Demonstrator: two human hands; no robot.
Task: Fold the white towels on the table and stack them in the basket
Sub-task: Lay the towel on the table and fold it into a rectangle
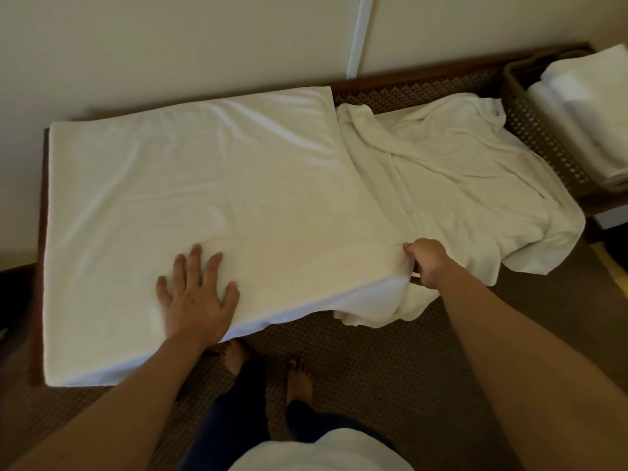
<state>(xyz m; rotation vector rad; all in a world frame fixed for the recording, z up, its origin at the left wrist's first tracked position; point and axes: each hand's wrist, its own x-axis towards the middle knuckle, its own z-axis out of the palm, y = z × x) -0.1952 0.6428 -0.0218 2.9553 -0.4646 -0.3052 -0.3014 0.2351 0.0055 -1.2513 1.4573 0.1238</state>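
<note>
A large white towel (210,185) lies spread flat over the left part of the woven table (418,93), folded once with its near edge doubled. My left hand (195,297) presses flat on it near the front edge, fingers spread. My right hand (426,263) is closed on the towel's near right corner. A second white towel (458,185) lies crumpled on the table to the right, partly under that corner and hanging over the front. At the far right stands a brown woven basket (530,130) holding a stack of folded white towels (584,113).
A pale wall (170,45) runs right behind the table. The floor in front is covered by a brown woven mat (373,368), where my bare feet stand. The table's dark wooden frame (37,300) shows at the left edge.
</note>
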